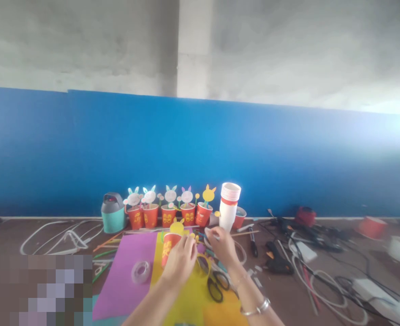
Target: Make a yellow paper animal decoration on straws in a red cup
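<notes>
My left hand (181, 258) is closed, fingertips pressed together beside a red paper cup (167, 248) with gold print. It covers part of that cup, from which a yellow paper rabbit head (177, 227) sticks up. Small yellow paper pieces (195, 237) show at the fingertips; whether they are gripped is unclear. Facing it, my right hand (222, 246) is pinched closed around something too small to make out. Below and between the hands lie black-handled scissors (215, 290) on yellow paper (186, 299). A clear tape roll (140, 271) rests on purple paper (118, 290).
Behind stand several red cups (150, 216) with paper rabbits, a stack of white cups (227, 217) and a teal-and-grey container (113, 215). On the right are a black glue gun (277, 260), a marker (253, 242) and tangled cables (325, 280). A blue partition (200, 149) borders the table.
</notes>
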The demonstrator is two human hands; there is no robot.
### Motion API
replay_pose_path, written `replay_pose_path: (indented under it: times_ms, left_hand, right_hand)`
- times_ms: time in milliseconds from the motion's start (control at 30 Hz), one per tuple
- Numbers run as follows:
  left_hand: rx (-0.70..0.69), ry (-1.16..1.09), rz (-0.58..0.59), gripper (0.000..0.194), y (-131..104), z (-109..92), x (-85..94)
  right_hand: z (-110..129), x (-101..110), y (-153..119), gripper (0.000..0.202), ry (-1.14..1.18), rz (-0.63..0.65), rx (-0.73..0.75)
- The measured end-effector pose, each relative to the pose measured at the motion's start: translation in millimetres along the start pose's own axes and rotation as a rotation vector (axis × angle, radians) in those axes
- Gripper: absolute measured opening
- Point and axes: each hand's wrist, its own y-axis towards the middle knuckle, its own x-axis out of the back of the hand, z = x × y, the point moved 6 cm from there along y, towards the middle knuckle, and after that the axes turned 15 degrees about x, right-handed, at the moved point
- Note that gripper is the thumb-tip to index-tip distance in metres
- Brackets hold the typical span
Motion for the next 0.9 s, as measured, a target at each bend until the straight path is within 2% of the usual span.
replay_pose_path:
  times_ms: [67, 133, 200, 367, 467, 500, 567, 633, 667, 767, 833, 900]
  left_hand:
    - [-0.064, 0.044, -0.041, 0.017, -4, -1, 0.2]
    - [-0.118, 0.066, -0.06, 0.019, -7, -2, -0.4]
    - [-0.164, 0.058, -0.064, 0.02, -8, -3, -0.7]
    - [-0.249, -0.048, -0.068, 0.024, -10, -4, 2.7]
    - [-0.205, -0.138, -0.096, 0.02, -6, 8, 10.4]
    - [-0.14, -0.166, -0.128, 0.019, -1, 17, 14.8]
    - [0.099, -0.202, -0.251, 0.021, 12, 47, 26.7]
    - [0.517, -0.255, -0.387, 0.029, 25, 91, 37.8]
    - [0.618, -0.27, -0.4, 0.031, 33, 107, 40.6]
    - [0.789, -0.307, -0.346, 0.034, 55, 140, 45.5]
    - [0.838, -0.315, -0.304, 0.035, 61, 151, 49.5]
    - [0.842, -0.312, -0.243, 0.035, 60, 153, 52.7]
  right_hand:
    - [13, -7, -6, 0.046, 0.166, 0.027, -0.02]
    - [21, -15, -14, 0.044, 0.501, -0.016, -0.108]
    - [27, -20, -20, 0.037, 0.677, -0.064, -0.168]
    - [30, -21, -25, 0.029, 0.807, -0.134, -0.25]
    - [27, -22, -27, 0.031, 0.864, -0.154, -0.294]
    - [25, -22, -27, 0.032, 0.875, -0.154, -0.303]
    - [21, -25, -28, 0.031, 0.887, -0.14, -0.314]
    - [19, -30, -28, 0.03, 0.89, -0.108, -0.317]
    - [19, -34, -29, 0.03, 0.889, -0.084, -0.316]
    - [24, -48, -30, 0.028, 0.888, -0.009, -0.301]
    - [31, -57, -33, 0.025, 0.881, 0.023, -0.288]
    - [39, -65, -36, 0.021, 0.869, 0.039, -0.274]
